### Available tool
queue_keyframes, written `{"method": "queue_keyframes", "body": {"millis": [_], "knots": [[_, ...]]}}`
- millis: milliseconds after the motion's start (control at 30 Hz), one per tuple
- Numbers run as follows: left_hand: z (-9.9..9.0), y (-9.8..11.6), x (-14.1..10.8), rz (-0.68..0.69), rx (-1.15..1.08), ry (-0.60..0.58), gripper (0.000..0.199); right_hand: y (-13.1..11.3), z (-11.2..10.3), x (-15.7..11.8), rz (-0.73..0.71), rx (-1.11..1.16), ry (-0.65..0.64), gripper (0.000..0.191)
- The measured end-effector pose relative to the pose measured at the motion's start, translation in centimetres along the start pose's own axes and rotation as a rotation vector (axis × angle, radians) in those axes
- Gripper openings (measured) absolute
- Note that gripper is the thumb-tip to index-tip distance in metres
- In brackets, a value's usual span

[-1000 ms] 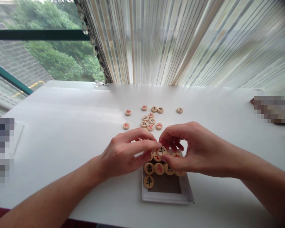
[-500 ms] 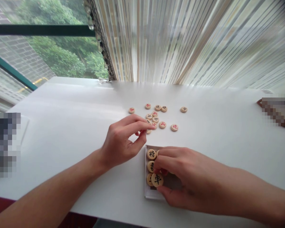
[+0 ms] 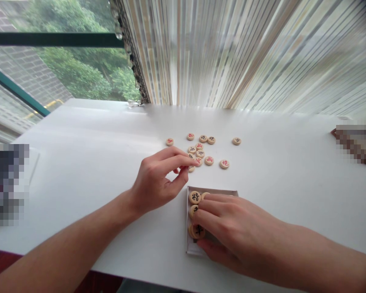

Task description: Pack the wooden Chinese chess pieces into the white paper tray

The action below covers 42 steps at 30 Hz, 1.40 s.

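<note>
My right hand (image 3: 232, 228) reaches into a shallow white box (image 3: 212, 189) and pinches a round wooden Chinese chess piece (image 3: 198, 231) with a black character. That piece overlaps another one along the box's left side. Above it lie a partly covered piece (image 3: 194, 211) and a fully visible black-marked piece (image 3: 194, 197). Much of the box's inside is hidden by this hand. My left hand (image 3: 158, 179) hovers by the loose pieces, thumb and forefinger apart. Its fingertip is over or against a red-marked piece (image 3: 198, 162); whether it touches, I cannot tell.
Several more red- and black-marked pieces lie scattered beyond the box, among them one red piece (image 3: 224, 164) and one black piece (image 3: 236, 141). The white table (image 3: 293, 175) runs to a window and a striped string curtain (image 3: 201, 53). Blurred-out objects sit at both sides.
My right hand has shifted slightly left and lowered the pinched piece toward the box's left side. More of the box's far rim shows. The left hand stays nearly where it was.
</note>
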<state>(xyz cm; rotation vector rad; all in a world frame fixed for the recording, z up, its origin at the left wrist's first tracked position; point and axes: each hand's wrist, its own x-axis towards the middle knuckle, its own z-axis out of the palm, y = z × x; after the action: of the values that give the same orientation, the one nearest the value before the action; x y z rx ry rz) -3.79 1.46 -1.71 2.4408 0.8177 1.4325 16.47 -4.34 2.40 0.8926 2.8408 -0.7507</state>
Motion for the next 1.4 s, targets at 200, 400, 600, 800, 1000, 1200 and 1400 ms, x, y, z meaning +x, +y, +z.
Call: {"method": "queue_keyframes", "body": {"millis": [200, 400, 600, 800, 1000, 1200, 1400], "knots": [[0.0, 0.1, 0.1, -0.008, -0.001, -0.006, 0.022, 0.0, -0.2, 0.0, -0.013, -0.024, -0.031, 0.017], [0.0, 0.1, 0.0, -0.006, 0.005, -0.008, 0.021, -0.1, -0.1, -0.5, -0.025, 0.014, -0.018, 0.017], [0.0, 0.0, 0.0, 0.001, -0.002, -0.005, 0.022, 0.2, -0.7, -1.1, -0.035, 0.042, 0.02, 0.02], [0.0, -0.1, 0.0, 0.008, -0.002, -0.011, 0.021, 0.8, -1.0, -1.9, -0.003, 0.017, 0.033, 0.023], [0.1, -0.1, -0.1, 0.005, -0.002, -0.01, 0.021, 0.9, -0.5, -1.7, -0.047, -0.077, -0.013, 0.02], [0.0, -0.1, -0.1, -0.001, -0.008, -0.018, 0.022, 1.0, 0.0, -1.6, -0.095, -0.115, 0.002, 0.022], [0.0, -0.1, -0.2, -0.017, -0.006, -0.027, 0.022, 1.0, 0.1, -1.5, -0.091, -0.124, -0.016, 0.018]]}}
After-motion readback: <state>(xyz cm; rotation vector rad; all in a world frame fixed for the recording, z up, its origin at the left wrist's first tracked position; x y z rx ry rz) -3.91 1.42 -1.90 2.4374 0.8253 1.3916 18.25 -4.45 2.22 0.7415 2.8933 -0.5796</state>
